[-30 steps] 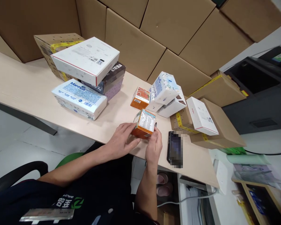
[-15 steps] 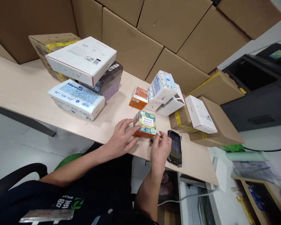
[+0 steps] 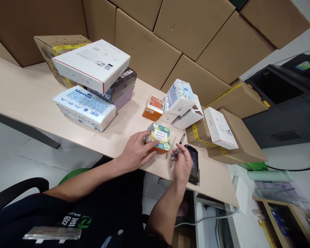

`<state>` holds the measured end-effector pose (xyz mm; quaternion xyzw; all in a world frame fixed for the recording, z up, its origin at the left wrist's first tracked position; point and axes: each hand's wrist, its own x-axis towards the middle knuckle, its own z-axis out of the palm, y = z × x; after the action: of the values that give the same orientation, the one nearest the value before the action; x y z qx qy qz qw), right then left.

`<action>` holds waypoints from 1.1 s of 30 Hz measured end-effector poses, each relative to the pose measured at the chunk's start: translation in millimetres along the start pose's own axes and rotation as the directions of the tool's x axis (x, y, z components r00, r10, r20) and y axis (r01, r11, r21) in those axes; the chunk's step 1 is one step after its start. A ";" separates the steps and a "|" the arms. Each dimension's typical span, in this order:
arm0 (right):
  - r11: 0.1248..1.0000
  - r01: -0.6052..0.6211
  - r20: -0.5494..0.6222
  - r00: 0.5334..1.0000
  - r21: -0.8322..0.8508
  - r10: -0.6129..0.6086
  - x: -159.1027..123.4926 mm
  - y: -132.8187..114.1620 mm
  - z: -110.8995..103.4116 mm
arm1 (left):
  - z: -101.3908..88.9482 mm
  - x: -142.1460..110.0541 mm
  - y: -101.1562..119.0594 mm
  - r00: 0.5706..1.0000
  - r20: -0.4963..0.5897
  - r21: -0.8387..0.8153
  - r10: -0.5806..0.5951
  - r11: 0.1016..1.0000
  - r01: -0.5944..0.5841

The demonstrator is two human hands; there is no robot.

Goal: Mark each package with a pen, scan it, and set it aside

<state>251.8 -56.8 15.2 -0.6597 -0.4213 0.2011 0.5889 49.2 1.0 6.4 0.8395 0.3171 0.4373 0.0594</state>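
A small green, yellow and orange printed box marked Binking sits on the table near its front edge. My left hand grips it from the left, thumb across the printed face and fingers along its left side. In my right hand, just right of the box, is a slim pen pinched between the fingers and slanting up and to the right. A dark handheld phone lies beside that hand, partly covered by it.
An orange box stands behind the printed box, next to stacked tissue packs. Left, a tissue pack lies before a stack topped by a white box. Cartons stand right; large cartons wall the back of the table.
My right hand has picked up the pen from the table and moved slightly right, away from the box. The printed box has shifted slightly left and turned under my left hand.
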 end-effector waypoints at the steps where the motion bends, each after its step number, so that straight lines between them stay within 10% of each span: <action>1: 0.992 0.001 -0.026 1.000 0.124 0.002 -0.4 -3.8 -1.1 | -2.9 -1.8 1.0 1.000 -0.011 0.015 0.018 1.000 -0.017; 9: 0.928 0.269 -0.257 0.945 0.258 -0.202 4.7 -50.1 10.8 | -9.0 -5.5 4.7 0.992 -0.055 0.113 0.112 0.988 -0.105; 15: 0.940 0.145 -0.002 0.988 0.310 -0.152 13.8 -67.5 38.9 | -3.1 -2.9 0.8 0.987 -0.022 0.094 0.161 0.983 -0.159; 33: 0.949 0.250 0.066 0.968 -0.190 -0.241 16.1 -52.6 61.2 | -3.4 -1.9 1.3 0.992 0.036 0.053 0.118 0.991 -0.120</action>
<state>197.4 -9.5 54.9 -0.6529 -0.5302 0.0975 0.5321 46.4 -1.7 7.7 0.8652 0.2775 0.4174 0.0153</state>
